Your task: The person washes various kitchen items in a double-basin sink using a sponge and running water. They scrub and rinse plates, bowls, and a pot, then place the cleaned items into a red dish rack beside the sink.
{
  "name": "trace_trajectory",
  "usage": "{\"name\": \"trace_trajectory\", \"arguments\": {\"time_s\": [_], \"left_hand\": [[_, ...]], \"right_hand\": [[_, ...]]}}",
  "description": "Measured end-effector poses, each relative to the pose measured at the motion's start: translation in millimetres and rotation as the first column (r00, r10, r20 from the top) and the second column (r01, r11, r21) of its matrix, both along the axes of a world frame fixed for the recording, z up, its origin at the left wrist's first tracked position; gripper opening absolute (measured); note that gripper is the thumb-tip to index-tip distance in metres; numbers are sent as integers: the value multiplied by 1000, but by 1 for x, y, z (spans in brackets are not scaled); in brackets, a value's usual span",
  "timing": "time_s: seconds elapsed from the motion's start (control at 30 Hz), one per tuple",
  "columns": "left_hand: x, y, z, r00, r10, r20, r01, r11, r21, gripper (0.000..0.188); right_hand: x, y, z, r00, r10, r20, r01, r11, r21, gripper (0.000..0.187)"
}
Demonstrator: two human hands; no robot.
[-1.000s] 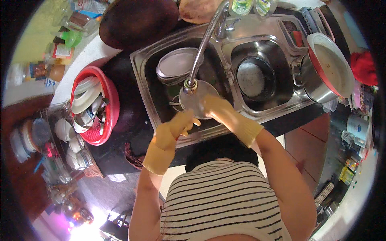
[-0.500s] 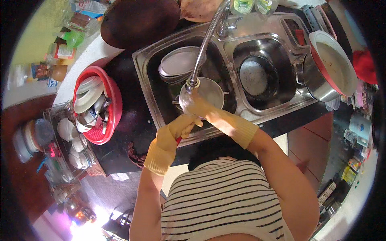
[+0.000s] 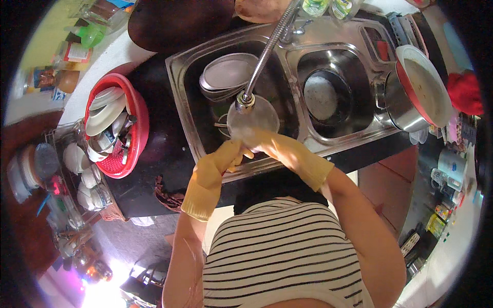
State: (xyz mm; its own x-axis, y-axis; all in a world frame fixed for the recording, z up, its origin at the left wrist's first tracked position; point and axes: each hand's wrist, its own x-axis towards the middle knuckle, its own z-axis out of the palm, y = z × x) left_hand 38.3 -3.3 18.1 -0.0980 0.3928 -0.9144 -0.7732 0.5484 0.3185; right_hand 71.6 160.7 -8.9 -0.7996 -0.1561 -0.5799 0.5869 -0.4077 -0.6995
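Note:
Both my hands wear yellow rubber gloves and meet over the front of the left sink basin [image 3: 287, 102]. My left hand [image 3: 228, 156] is closed, with a sliver of red showing at its lower edge; the rest of what it grips is hidden. Close against it, my right hand [image 3: 257, 141] reaches in below the faucet head [image 3: 245, 101], its fingers blurred and partly covered. Under the faucet a round pale pot [image 3: 267, 114] sits in the basin, a wire-like handle at its left side. Behind it rests a stack of oval metal dishes [image 3: 231, 71].
To the left stands a red basin [image 3: 139, 138] of washed-looking dishes, beside a wire rack with bowls [image 3: 77, 158]. The right sink basin [image 3: 354, 66] holds a dark pan [image 3: 321, 97]. A large steel pot [image 3: 403, 100] stands right of it. A dark cloth [image 3: 167, 195] lies at the counter edge.
The view has shifted slightly. My right hand has drawn a little nearer to my left under the faucet, and less of the red thing in my left hand shows.

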Motion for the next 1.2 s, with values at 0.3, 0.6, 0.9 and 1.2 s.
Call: {"name": "trace_trajectory", "arguments": {"time_s": [0.3, 0.6, 0.9, 1.2], "left_hand": [[-26, -16, 6, 998, -31, 51, 22, 985, 172, 59], [-41, -12, -21, 838, 371, 401, -519, 770, 372, 83], [-51, -1, -22, 956, 284, 79, -294, 933, 207, 49], [-72, 81, 51, 547, -662, -512, 424, 747, -512, 45]], "right_hand": [[7, 48, 8, 632, 775, -2, -425, 349, 835, 21], [17, -6, 48, 564, 537, -627, 235, 623, 746, 23], [-12, 23, -7, 834, 551, 37, -194, 229, 954, 34], [21, 26, -70, 951, 299, -78, -9, 278, 961, 40]]}}
